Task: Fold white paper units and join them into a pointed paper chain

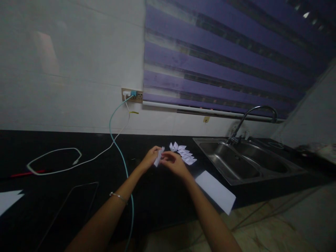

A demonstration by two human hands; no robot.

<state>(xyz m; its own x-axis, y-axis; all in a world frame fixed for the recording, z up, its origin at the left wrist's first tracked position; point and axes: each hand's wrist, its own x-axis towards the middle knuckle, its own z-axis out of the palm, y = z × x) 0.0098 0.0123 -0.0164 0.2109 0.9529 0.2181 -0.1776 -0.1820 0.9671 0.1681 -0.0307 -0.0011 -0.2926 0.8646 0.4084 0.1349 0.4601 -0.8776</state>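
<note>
My left hand (151, 157) is closed on a small piece of folded white paper (159, 156), held above the black countertop. From the other side, my right hand (173, 162) pinches the same paper at its right edge, its fingers curled. Just beyond the right hand lies a row of several folded paper pieces (187, 155) with pointed tips. One more folded piece (173, 146) sits at the row's far left end. To the right of my right forearm is a flat white paper stack or sheet (216, 191).
A steel double sink (231, 159) with a curved faucet (258, 107) is set in the counter (154, 206) at right. Teal (122, 155) and white (97, 155) cables run from a wall outlet (132, 95). A red pen-like object (27, 173) and white paper (9, 200) lie left.
</note>
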